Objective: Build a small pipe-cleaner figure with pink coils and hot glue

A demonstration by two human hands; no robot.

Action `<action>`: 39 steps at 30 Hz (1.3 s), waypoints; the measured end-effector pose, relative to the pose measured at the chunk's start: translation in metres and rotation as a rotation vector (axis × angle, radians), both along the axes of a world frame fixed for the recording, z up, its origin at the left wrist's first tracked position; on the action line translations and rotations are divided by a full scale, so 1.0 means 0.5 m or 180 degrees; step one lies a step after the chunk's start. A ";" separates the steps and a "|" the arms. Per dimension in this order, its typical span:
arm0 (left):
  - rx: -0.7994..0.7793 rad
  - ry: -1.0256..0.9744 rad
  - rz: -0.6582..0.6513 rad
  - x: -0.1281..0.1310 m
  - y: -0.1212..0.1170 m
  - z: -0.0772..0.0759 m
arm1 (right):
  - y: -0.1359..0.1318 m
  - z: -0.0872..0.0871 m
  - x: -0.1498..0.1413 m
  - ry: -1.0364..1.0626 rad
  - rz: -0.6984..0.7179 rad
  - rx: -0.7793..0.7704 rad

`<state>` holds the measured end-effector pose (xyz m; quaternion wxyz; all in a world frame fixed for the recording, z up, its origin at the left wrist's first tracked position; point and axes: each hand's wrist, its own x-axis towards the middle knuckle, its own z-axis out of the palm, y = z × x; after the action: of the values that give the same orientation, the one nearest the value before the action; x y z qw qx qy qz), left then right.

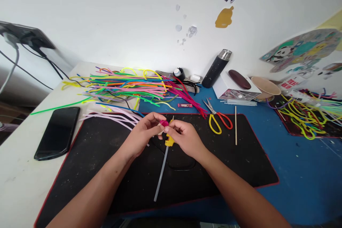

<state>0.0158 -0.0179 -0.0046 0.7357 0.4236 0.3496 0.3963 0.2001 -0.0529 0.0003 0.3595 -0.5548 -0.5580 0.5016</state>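
Over the middle of the black mat, both my hands are pinched around a small magenta piece (164, 123), which looks like bent pipe cleaner. My left hand (145, 130) grips it from the left, thumb and fingers closed. From the other side the thumb and forefinger of my right hand (184, 135) press on it. Fingers cover much of its shape. Directly behind and below them lies a yellow hot glue gun (169, 141), partly hidden by my right hand. A long translucent glue stick (161, 174) sticks out of it toward me.
Colourful pipe cleaners (128, 87) are heaped at the back left, magenta ones (187, 94) beside them. Scissors (216, 115) and a thin wooden stick (236, 125) lie right. A phone (57, 133) is at left; a black flask (216, 69) and white box (229, 87) stand behind.
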 end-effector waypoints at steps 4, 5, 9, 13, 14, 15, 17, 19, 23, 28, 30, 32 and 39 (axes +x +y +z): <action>0.0041 -0.0004 -0.0149 -0.003 0.001 0.000 | 0.001 -0.002 0.006 0.0006 0.0016 -0.0020; 0.0037 -0.0016 -0.0187 -0.004 0.002 -0.001 | 0.001 -0.002 0.007 0.0009 0.0016 -0.0017; 0.0014 -0.0096 -0.0255 -0.006 0.003 -0.010 | 0.003 0.003 0.009 0.0087 -0.0012 -0.0054; 0.0002 -0.0105 -0.0217 -0.002 0.004 -0.013 | 0.003 0.009 0.009 0.0116 -0.0023 -0.0068; 0.0002 -0.0098 -0.0196 -0.001 0.004 -0.012 | 0.003 0.010 0.010 0.0124 -0.0024 -0.0062; 0.0002 -0.0091 -0.0176 0.000 0.004 -0.011 | 0.003 0.011 0.011 0.0127 -0.0026 -0.0057; -0.0008 -0.0074 -0.0132 0.002 0.004 -0.008 | 0.003 0.011 0.013 0.0109 -0.0027 -0.0046; -0.0030 -0.0054 -0.0098 0.003 0.004 -0.006 | 0.003 0.010 0.016 0.0086 -0.0026 -0.0036; -0.0062 0.0021 -0.0081 0.003 0.004 -0.004 | 0.003 0.006 0.018 0.0130 -0.0050 -0.0020; 0.0037 0.0111 -0.0069 0.002 0.004 -0.006 | 0.003 -0.002 0.013 0.0152 -0.0090 -0.0075; 0.0139 0.0171 -0.0057 0.001 0.004 -0.006 | 0.003 -0.006 0.011 0.0167 -0.0126 -0.0084; 0.0232 0.0219 -0.0044 0.001 0.004 -0.007 | 0.002 -0.009 0.009 0.0185 -0.0144 -0.0084; 0.0287 0.0226 -0.0045 0.000 0.003 -0.010 | 0.001 -0.007 0.003 0.0207 -0.0180 -0.0114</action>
<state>0.0155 -0.0161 -0.0096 0.7058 0.4727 0.3542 0.3912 0.2016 -0.0525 -0.0031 0.3815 -0.5601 -0.5210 0.5189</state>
